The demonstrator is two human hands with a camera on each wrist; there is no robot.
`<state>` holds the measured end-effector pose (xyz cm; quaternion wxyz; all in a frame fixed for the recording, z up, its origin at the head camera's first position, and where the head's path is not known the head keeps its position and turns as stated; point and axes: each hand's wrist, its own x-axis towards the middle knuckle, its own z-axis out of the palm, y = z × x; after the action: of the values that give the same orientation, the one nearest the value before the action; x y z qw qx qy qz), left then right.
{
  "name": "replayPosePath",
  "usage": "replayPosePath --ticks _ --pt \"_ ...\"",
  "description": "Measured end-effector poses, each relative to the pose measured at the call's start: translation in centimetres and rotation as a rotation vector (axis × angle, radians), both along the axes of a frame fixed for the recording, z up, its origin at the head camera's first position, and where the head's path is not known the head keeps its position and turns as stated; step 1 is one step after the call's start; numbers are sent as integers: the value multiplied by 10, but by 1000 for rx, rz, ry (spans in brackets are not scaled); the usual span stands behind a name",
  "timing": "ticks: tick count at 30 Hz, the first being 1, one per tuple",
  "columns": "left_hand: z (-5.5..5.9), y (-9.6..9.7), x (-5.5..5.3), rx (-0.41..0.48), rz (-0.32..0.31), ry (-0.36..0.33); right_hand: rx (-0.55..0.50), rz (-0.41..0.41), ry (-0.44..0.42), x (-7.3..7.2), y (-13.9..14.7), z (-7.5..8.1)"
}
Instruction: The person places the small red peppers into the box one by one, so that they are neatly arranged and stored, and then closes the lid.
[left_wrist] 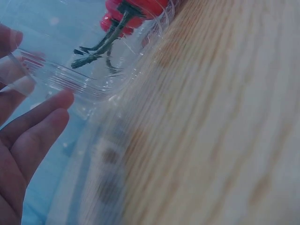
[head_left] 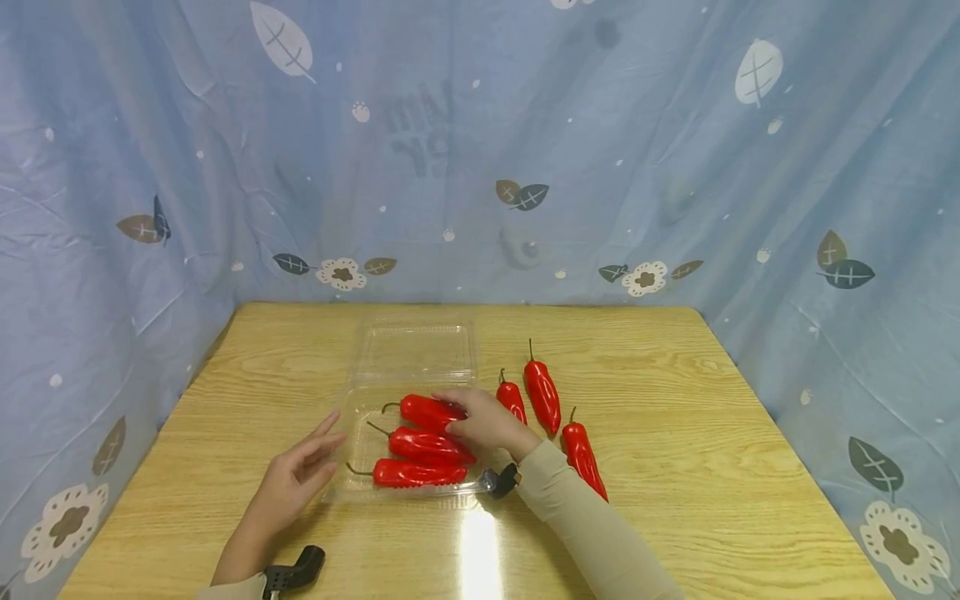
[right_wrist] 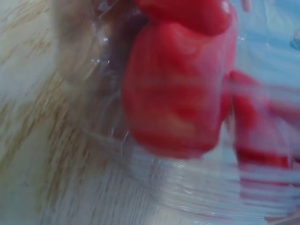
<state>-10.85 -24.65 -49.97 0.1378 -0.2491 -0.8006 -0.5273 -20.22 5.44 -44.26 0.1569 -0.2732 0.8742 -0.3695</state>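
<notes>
A clear plastic clamshell box lies on the table with its lid folded back. Three red chili peppers sit in its base: a near one, a middle one and a far one, their stems pointing left. My right hand reaches over the box's right wall and holds the far pepper's blunt end between thumb and fingers. Beside the left wall is my left hand, fingers extended at the rim. In the left wrist view, the fingers are right by the clear wall, with green stems inside.
Right of the box, three more red chili peppers lie on the wooden table: one partly behind the right hand, one farther back, one beside the right sleeve. A blue patterned curtain hangs around the table's back and sides.
</notes>
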Motion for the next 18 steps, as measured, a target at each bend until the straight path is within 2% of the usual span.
replayPosePath --ticks 5,15,18 --pt "3 1 0 14 -13 26 -57 12 -29 0 2 -1" --pt "3 2 2 5 -1 7 -139 13 -45 1 5 -2" --pt "3 2 2 8 0 16 -195 21 -55 0 6 -5"
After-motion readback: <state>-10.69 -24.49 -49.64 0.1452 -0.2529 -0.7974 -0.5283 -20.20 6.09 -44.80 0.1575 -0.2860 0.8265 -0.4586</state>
